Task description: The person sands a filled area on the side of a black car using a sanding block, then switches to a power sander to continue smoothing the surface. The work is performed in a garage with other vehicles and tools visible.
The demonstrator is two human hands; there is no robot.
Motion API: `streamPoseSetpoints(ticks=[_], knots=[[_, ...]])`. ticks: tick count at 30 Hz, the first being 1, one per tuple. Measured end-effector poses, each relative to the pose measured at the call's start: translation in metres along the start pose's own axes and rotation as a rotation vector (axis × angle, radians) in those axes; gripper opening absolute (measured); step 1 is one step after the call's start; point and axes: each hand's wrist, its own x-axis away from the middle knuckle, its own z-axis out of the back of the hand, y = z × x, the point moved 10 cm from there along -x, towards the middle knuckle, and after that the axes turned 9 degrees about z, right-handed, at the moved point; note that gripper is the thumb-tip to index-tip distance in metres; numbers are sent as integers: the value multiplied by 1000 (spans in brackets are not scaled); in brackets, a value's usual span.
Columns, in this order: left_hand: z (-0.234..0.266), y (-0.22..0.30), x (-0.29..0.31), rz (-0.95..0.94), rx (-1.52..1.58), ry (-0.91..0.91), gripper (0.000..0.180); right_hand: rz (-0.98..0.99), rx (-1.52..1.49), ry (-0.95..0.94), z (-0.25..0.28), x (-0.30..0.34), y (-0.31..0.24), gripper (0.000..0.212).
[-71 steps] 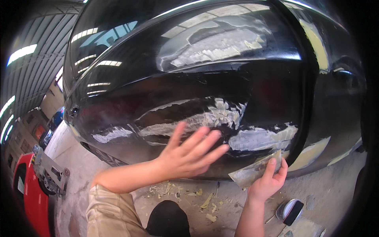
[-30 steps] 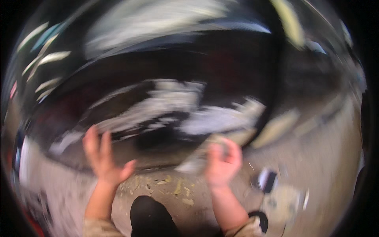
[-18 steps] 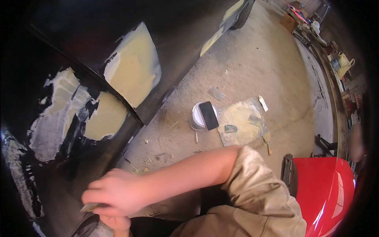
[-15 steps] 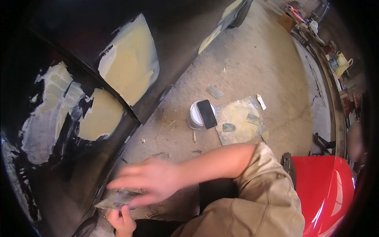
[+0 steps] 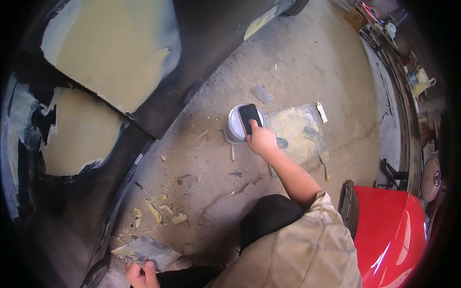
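Note:
At the lower left, my left hand [image 5: 142,275] is closed on a flat grey spreader [image 5: 146,251], its thumb lying on the top face. My right hand [image 5: 262,139] reaches forward with one finger stretched onto the screen of a black phone [image 5: 248,113]. The phone lies on the white lid of a round tub [image 5: 235,126] standing on the floor. Beside that hand is a mixing board [image 5: 290,118] smeared with pale yellow filler. A small dark spreader [image 5: 282,143] and a larger grey one [image 5: 313,134] rest on the board.
A black car panel [image 5: 158,111] with cream filler patches [image 5: 115,43] fills the left side. Yellow scraps [image 5: 154,211] litter the floor. A putty knife [image 5: 326,166], a white tube [image 5: 321,112] and a loose grey plate [image 5: 261,93] lie around the board. At right stands a red panel [image 5: 389,230].
My right hand has left the spreader and moved forward to the phone. My left hand keeps hold of the spreader. The view has shifted, showing the scraps on the floor.

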Motion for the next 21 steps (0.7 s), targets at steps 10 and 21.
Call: streamPoseSetpoints(ticks=[10,21], knots=[[0,22,-12,-60,-57,-1,18,597,-339,-394,-100,77,-131,36],[9,30,-21,-48,-38,-17,18,685,-419,-453,-142,100,-139,30]])
